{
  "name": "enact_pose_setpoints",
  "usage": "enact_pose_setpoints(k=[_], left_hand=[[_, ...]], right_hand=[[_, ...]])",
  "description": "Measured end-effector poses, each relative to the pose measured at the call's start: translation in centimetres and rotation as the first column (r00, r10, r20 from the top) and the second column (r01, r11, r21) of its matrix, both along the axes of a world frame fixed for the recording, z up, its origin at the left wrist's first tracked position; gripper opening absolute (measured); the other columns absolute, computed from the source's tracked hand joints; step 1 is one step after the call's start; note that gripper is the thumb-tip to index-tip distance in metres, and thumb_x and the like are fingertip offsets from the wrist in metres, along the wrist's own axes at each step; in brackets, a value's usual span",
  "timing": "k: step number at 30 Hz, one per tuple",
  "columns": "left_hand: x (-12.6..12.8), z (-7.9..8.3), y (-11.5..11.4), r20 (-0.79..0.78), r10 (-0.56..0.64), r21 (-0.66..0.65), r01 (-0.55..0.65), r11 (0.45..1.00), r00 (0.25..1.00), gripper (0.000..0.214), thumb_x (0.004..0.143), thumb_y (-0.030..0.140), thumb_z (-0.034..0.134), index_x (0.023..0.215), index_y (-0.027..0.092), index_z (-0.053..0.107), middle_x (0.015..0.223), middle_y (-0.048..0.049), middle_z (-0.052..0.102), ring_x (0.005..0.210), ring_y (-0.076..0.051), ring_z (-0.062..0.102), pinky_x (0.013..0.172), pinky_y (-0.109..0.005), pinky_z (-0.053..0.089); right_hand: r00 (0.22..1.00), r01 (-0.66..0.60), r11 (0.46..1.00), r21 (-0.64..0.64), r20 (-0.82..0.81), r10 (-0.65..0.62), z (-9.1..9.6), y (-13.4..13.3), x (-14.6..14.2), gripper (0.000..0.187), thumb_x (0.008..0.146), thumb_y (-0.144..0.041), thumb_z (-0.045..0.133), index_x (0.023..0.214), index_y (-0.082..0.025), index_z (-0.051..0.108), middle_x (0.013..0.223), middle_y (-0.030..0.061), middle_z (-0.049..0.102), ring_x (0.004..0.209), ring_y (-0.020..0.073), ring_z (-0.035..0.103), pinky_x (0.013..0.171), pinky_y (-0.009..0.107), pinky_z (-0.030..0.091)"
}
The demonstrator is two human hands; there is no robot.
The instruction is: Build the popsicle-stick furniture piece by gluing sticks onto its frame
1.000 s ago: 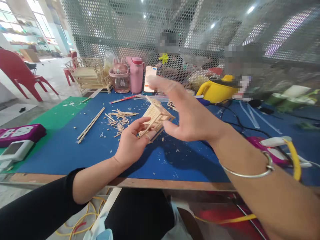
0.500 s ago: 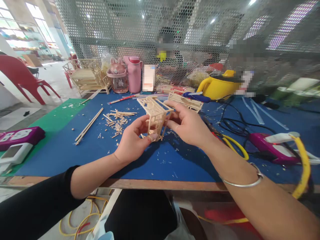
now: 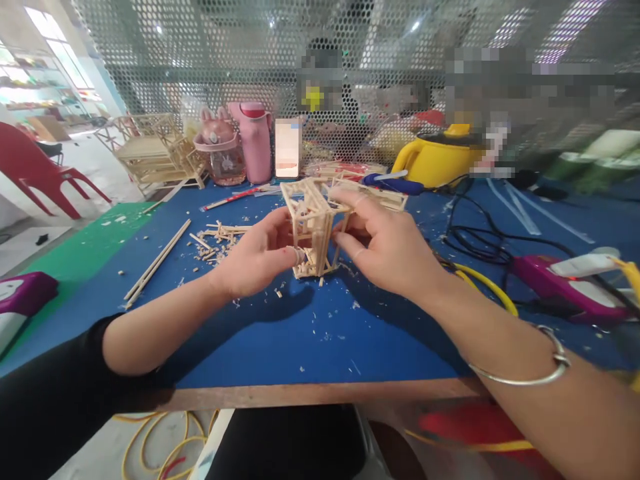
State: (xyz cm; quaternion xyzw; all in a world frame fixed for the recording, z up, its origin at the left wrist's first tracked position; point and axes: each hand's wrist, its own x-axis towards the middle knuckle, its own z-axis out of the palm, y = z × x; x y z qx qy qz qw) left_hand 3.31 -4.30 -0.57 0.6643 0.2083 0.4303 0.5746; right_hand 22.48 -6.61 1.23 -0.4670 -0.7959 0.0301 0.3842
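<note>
A small frame built of thin wooden sticks (image 3: 313, 227) stands upright on the blue mat (image 3: 310, 327). My left hand (image 3: 257, 257) grips its left side, fingers curled round the sticks. From the right, my right hand (image 3: 387, 243) holds the frame's top and side with thumb and fingers. A silver bangle (image 3: 525, 373) circles my right wrist.
Loose sticks and offcuts (image 3: 220, 237) and two long sticks (image 3: 157, 261) lie to the left. Behind stand a pink bottle (image 3: 256, 141), a phone (image 3: 288, 148), a yellow kettle (image 3: 437, 160) and a larger stick model (image 3: 153, 150). Cables and a pink glue gun (image 3: 560, 283) lie on the right. People sit beyond the mesh.
My right hand came down from mid-air and took hold of the stick frame. The frame turned from tilted to upright and now rests on the mat.
</note>
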Motion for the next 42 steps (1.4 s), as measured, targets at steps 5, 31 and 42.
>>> enact_pose_setpoints(k=[5,31,42], left_hand=[[-0.2,-0.4,0.8,0.016,0.046,0.004,-0.046,0.999,0.999,0.052,0.065,0.010,0.062,0.115,0.020,0.053,0.112,-0.0094,0.064,0.100,-0.025,0.063,0.086,-0.039,0.053],[0.9,-1.2,-1.4,0.071,0.262,0.021,-0.264,0.964,0.963,0.042,0.073,0.020,0.067,0.113,0.019,0.054,0.110,-0.0076,0.065,0.102,-0.021,0.061,0.086,-0.034,0.051],[0.7,-2.3,-1.0,-0.054,0.210,0.026,-0.209,0.978,0.976,0.062,0.068,0.013,0.070,0.124,0.020,0.042,0.094,-0.0038,0.061,0.089,-0.016,0.062,0.082,-0.034,0.051]], right_hand=[[0.999,-0.050,0.998,-0.025,-0.001,0.050,0.2,0.4,0.3,0.053,0.077,-0.013,0.055,0.130,-0.021,0.047,0.081,0.0010,0.069,0.072,0.0180,0.065,0.073,0.036,0.054],[1.000,0.029,0.891,0.453,-0.019,-0.023,-1.4,-1.0,-0.4,0.045,0.066,-0.008,0.053,0.109,-0.024,0.052,0.107,0.0090,0.052,0.105,0.0284,0.052,0.091,0.051,0.046],[0.997,0.030,0.931,0.364,-0.074,-0.003,-2.0,-0.4,-0.1,0.058,0.063,-0.005,0.048,0.117,-0.023,0.048,0.115,0.0090,0.052,0.110,0.0290,0.050,0.089,0.050,0.048]])
